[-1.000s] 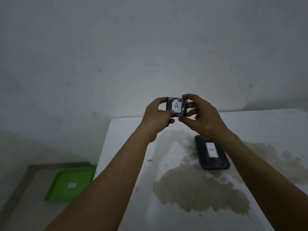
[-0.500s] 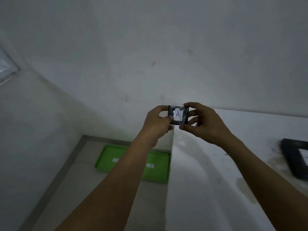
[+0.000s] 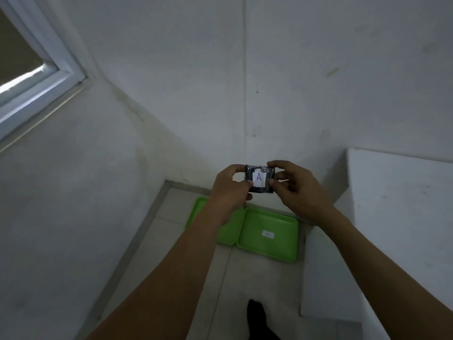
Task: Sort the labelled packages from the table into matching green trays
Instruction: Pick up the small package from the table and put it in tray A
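Pinching small dark package (image 3: 259,179) labelled A between left hand (image 3: 229,186) and right hand (image 3: 295,190), both closed on its edges; two green trays (image 3: 268,234) on floor below; white table (image 3: 402,217) at right; window (image 3: 31,62) upper left.

- My left hand (image 3: 229,186) is raised in front of me, arm stretched forward, thumb and fingers pinched closed.
- My right hand (image 3: 295,190) faces it, just beside, fingers curled in a matching pinch.
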